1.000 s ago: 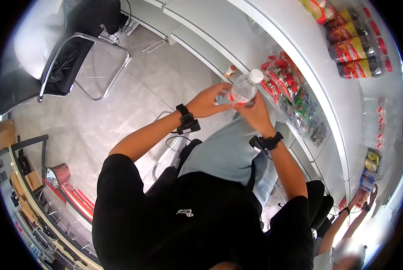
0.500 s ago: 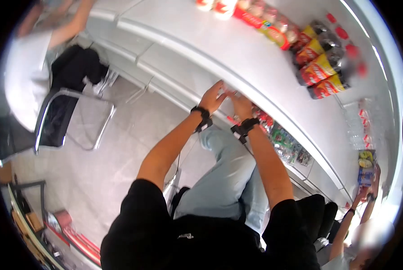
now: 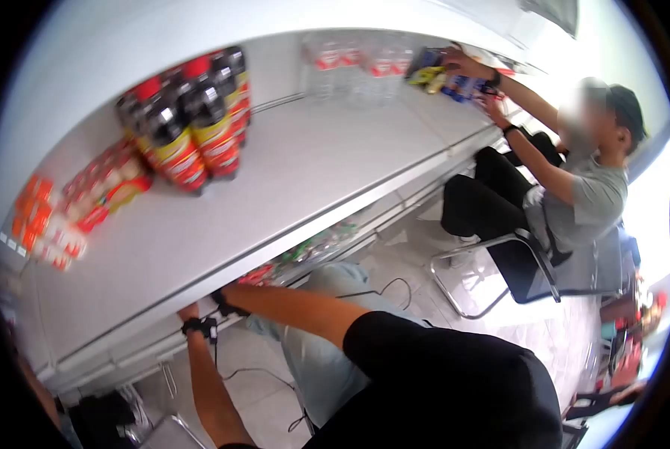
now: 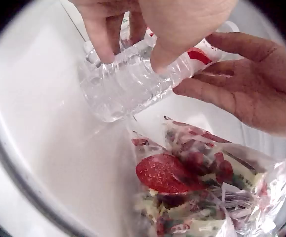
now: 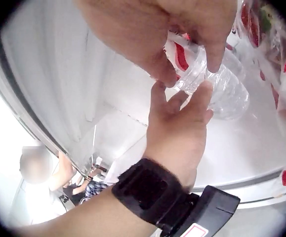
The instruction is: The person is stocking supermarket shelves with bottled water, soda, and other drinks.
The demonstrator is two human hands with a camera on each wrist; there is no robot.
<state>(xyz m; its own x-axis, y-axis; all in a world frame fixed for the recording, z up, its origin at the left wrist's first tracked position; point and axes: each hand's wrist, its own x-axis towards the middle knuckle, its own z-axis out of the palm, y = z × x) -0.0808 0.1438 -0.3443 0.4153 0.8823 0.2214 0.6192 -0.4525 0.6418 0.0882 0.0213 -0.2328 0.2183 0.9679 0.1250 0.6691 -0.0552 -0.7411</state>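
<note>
A clear plastic bottle (image 4: 128,86) with a red and white label lies tilted on its side, low over the white surface of the lower shelf. My left hand (image 4: 192,22) grips its body from above, thumb on one side and fingers on the other. Toward the labelled end, my right hand (image 4: 251,86) curls its fingers round the same bottle. Both hands meet close together on it in the right wrist view. Beside the bottle is a clear bag (image 4: 167,175) of red-wrapped snacks. In the head view the upper shelf's edge hides the bottle and most of both hands.
Dark soda bottles (image 3: 208,127) stand on the upper shelf (image 3: 320,165), with small drink packs (image 3: 103,187) to their left and clear bottles (image 3: 357,67) farther right. Another person (image 3: 574,165) sits at the right, reaching onto the shelf. A cable (image 3: 260,373) hangs near my legs.
The bottle, held upright before the shelves a second ago, has gone in under the upper shelf with both hands and now lies tilted. The head view has swung toward the right.
</note>
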